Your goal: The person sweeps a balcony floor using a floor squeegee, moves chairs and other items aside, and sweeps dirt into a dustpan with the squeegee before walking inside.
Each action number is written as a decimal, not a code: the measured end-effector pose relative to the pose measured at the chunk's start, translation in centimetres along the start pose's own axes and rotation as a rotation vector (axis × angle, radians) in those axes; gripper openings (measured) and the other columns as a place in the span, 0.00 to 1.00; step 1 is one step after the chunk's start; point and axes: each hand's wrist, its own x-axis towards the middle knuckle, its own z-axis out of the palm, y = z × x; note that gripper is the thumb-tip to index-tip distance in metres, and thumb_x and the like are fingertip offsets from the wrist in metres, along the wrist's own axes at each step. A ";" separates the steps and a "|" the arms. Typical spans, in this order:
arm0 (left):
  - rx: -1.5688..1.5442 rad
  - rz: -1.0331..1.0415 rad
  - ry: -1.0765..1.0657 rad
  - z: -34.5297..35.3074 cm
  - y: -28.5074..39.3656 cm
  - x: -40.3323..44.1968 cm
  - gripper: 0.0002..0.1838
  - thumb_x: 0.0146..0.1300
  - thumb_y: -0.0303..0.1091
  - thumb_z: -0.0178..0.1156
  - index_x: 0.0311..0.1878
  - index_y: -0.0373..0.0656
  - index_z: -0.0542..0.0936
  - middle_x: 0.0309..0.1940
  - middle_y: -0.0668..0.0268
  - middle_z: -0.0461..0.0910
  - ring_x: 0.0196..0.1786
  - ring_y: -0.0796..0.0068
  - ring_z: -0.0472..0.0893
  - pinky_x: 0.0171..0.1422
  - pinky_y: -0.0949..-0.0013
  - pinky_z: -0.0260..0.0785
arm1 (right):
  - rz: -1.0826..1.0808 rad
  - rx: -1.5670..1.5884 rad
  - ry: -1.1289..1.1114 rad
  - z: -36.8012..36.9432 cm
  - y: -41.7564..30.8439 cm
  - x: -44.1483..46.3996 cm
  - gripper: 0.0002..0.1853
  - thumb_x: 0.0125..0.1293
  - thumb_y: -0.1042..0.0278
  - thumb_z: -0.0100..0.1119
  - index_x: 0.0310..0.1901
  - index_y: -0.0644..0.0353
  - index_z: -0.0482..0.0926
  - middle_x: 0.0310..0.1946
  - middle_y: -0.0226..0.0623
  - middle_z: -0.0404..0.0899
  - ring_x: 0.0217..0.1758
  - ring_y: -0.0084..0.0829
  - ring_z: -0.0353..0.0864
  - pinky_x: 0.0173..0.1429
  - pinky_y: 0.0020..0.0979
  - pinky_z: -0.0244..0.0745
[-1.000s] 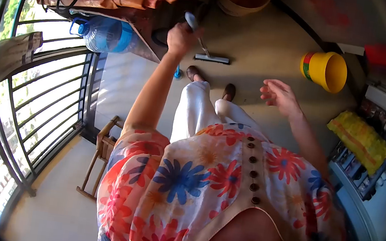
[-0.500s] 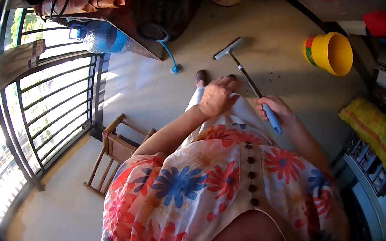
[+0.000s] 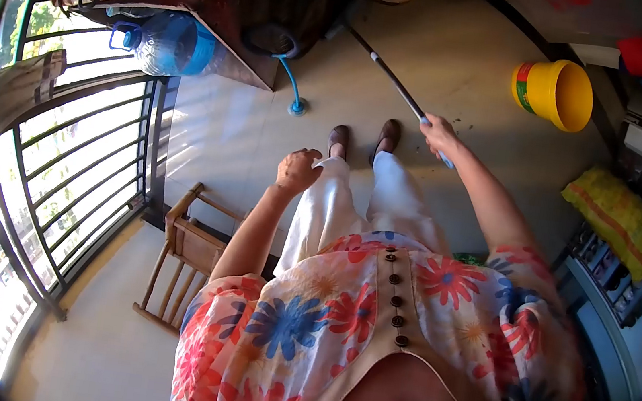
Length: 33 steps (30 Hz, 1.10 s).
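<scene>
A long-handled squeegee [image 3: 396, 81] slants across the upper middle of the view, its head partly hidden in shadow beside a dark bag. My right hand [image 3: 438, 136] is wrapped round its light blue grip at the lower end of the pole. On the other side, my left hand [image 3: 298, 171] hangs near my left knee with the fingers curled; whether anything is in them is too small to tell. My brown shoes [image 3: 389, 134] stand on the floor between the two hands.
A yellow bucket [image 3: 554, 93] lies tilted at the upper right, above a yellow sack [image 3: 614, 221] on a rack. A blue hose [image 3: 291, 81] meets a floor drain [image 3: 297, 106]. Left are a water bottle [image 3: 169, 44], window bars [image 3: 83, 161] and a wooden chair [image 3: 197, 247].
The squeegee has passed from one hand to the other, and its head has moved up and left towards the dark bag. The other hand has moved away to the left.
</scene>
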 end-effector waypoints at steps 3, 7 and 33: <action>0.030 0.004 0.037 -0.9 -2.7 1.7 0.14 0.49 0.39 0.59 0.41 0.51 0.78 0.39 0.60 0.76 0.43 0.60 0.76 0.47 0.61 0.68 | 0.031 -0.059 0.022 0.3 0.8 4.1 0.09 0.62 0.63 0.44 0.39 0.57 0.68 0.11 0.29 0.61 0.07 0.22 0.61 0.09 0.27 0.57; 0.087 0.077 0.367 -6.1 -4.3 6.7 0.16 0.48 0.35 0.59 0.43 0.49 0.76 0.41 0.59 0.74 0.44 0.57 0.74 0.46 0.59 0.68 | 0.121 0.098 -0.031 -0.3 8.9 -1.4 0.07 0.62 0.62 0.43 0.32 0.54 0.66 0.09 0.29 0.61 0.05 0.21 0.60 0.06 0.26 0.55; 0.464 0.048 0.489 -12.3 -5.3 13.1 0.11 0.52 0.36 0.55 0.40 0.50 0.76 0.33 0.55 0.78 0.39 0.52 0.77 0.40 0.53 0.69 | 0.127 0.161 0.129 4.9 12.6 -3.5 0.15 0.61 0.61 0.45 0.46 0.59 0.71 0.10 0.35 0.68 0.06 0.26 0.65 0.11 0.31 0.62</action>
